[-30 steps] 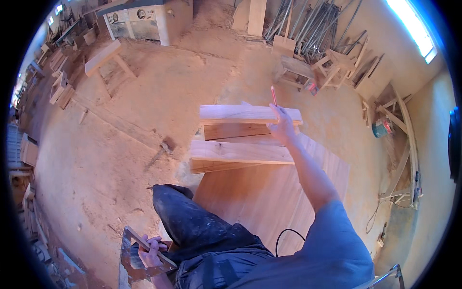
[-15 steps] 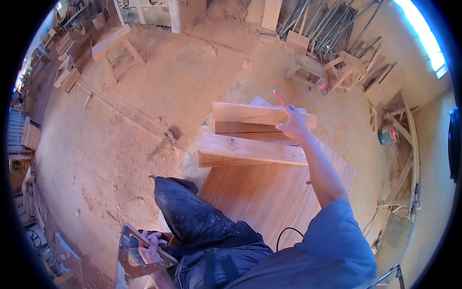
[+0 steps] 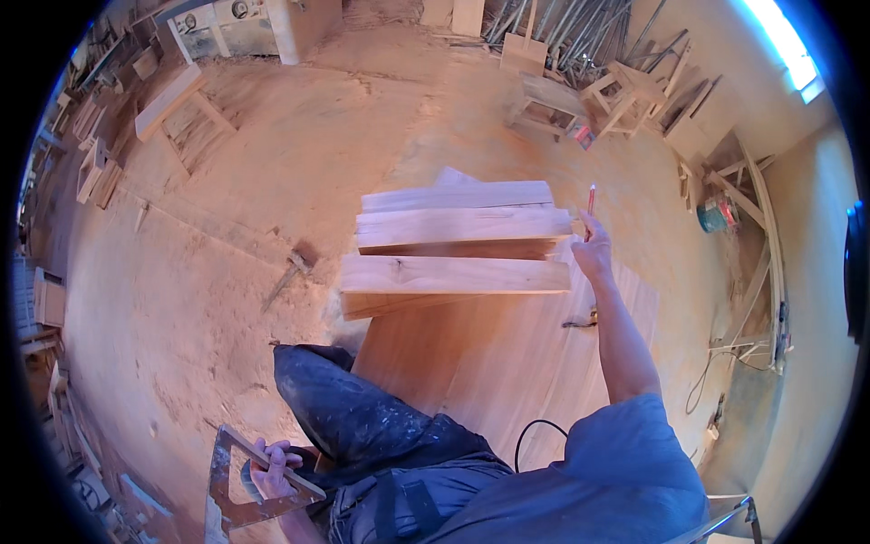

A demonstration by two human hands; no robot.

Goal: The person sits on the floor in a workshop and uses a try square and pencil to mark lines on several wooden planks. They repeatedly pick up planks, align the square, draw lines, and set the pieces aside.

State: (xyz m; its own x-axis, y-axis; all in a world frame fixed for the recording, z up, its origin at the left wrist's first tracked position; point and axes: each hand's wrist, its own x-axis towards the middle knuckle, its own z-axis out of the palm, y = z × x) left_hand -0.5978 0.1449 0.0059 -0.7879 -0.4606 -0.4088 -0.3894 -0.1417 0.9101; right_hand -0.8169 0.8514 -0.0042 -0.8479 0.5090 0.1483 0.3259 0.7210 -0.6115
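A stack of planed wooden boards [image 3: 462, 227] lies across a wide wooden panel [image 3: 489, 344] in front of me. Beside the boards' right ends is my right hand [image 3: 594, 252], its fingers closed round a red pencil [image 3: 592, 201] that points up and away. I cannot tell if the hand touches the nearest board end. Low at the left, next to my bent knee, my left hand [image 3: 272, 467] grips a triangular set square [image 3: 313, 490] with a wooden edge and a worn brown blade. Part of that hand is hidden behind the square's edge.
On the panel, near my right forearm, lies a small dark tool [image 3: 580, 322]; a black cord [image 3: 535, 424] loops closer to me. A hammer-like tool [image 3: 294, 265] rests on the dusty floor. A small bench [image 3: 172, 102] stands far left, and a bucket [image 3: 716, 216] sits by the right wall.
My right hand has left the top of the far board and moved to the boards' right ends, keeping the pencil. That board now lies lower in the stack. The view has shifted slightly.
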